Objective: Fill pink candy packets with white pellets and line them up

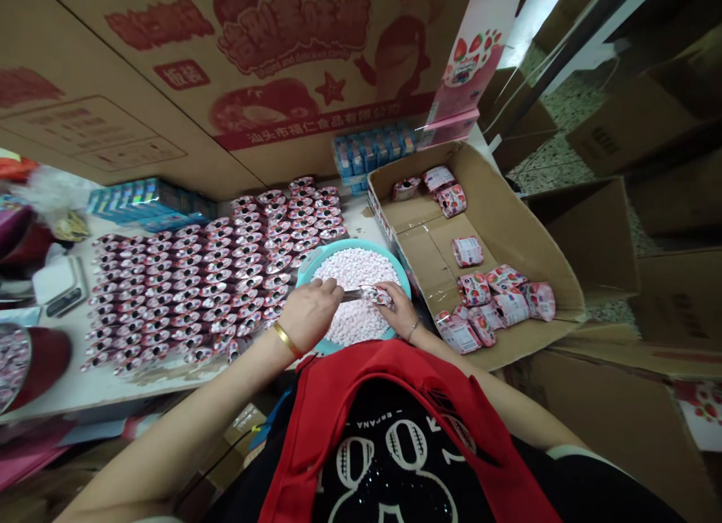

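My left hand, with a gold bracelet above the wrist, is closed around the end of a slim metal spoon-like tool. Its other end reaches the mouth of a small pink-and-white packet. Fingers of my right hand wrap round that packet from the right. Both hands are over a turquoise basin filled with small pale pink-white candies. To the left, many similar open-topped packets stand upright in close rows. The tool's far tip is hidden at the packet.
Right of the basin, a shallow cardboard box holds several packets. Blue boxed packs stand against large printed cartons. A white scale and a dark red bowl are at far left.
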Demonstrator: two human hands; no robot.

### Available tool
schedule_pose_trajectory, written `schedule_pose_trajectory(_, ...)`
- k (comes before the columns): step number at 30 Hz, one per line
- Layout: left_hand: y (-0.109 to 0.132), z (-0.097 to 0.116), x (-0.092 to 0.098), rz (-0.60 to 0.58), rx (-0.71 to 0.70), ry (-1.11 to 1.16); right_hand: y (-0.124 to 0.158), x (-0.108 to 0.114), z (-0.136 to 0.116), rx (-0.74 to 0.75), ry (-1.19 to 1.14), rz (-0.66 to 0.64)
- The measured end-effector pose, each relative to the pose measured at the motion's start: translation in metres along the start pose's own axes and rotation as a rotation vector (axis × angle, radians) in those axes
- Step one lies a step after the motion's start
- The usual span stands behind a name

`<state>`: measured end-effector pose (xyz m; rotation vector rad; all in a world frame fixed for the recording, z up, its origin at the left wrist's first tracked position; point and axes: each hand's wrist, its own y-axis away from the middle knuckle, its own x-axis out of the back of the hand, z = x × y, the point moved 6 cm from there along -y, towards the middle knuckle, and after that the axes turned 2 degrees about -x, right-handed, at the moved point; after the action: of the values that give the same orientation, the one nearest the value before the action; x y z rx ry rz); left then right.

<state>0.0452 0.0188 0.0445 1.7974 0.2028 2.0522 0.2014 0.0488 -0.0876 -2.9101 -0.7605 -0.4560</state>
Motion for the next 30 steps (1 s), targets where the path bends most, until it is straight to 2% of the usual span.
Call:
schedule_pose_trajectory(3,0.001,-0.014,-0.006,0.05,-0.003,0.105,-0.001,-0.002,-0.001,-0.014,-0.063,0.001)
schedule_pose_trajectory(8,-0.015,-0.022,-0.036,0.169,-0.155,0.335,-0.01,-0.024,-0.015,-0.04,-0.189,-0.103)
schedule_pose_trajectory(11,-0.027,-0.032,-0.044,0.199,-0.195,0.361,-0.022,-0.028,-0.024,-0.085,-0.213,-0.022)
schedule_pose_trajectory(13,-0.033,-0.053,-0.036,0.279,-0.128,0.378,-0.033,-0.021,-0.032,-0.074,-0.195,0.056)
schedule_pose_trajectory(15,-0.034,-0.086,-0.025,0.396,0.01,0.384,-0.044,-0.008,-0.041,-0.025,-0.161,0.093)
schedule_pose_trajectory(17,-0.03,-0.124,-0.017,0.493,0.165,0.375,-0.054,0.011,-0.046,0.019,-0.113,0.138)
schedule_pose_trajectory(19,-0.021,-0.159,-0.018,0.53,0.294,0.364,-0.06,0.036,-0.044,0.015,-0.069,0.216)
schedule_pose_trajectory(21,-0.009,-0.186,-0.029,0.512,0.39,0.36,-0.062,0.06,-0.035,-0.04,-0.051,0.307)
schedule_pose_trajectory(24,0.009,-0.21,-0.057,0.449,0.496,0.407,-0.062,0.087,-0.016,-0.13,-0.066,0.415)
schedule_pose_trajectory(27,0.019,-0.221,-0.09,0.43,0.57,0.529,-0.061,0.1,-0.004,-0.179,-0.109,0.487)
schedule_pose_trajectory(30,0.014,-0.224,-0.12,0.358,0.597,0.575,-0.063,0.099,0.002,-0.207,-0.117,0.474)
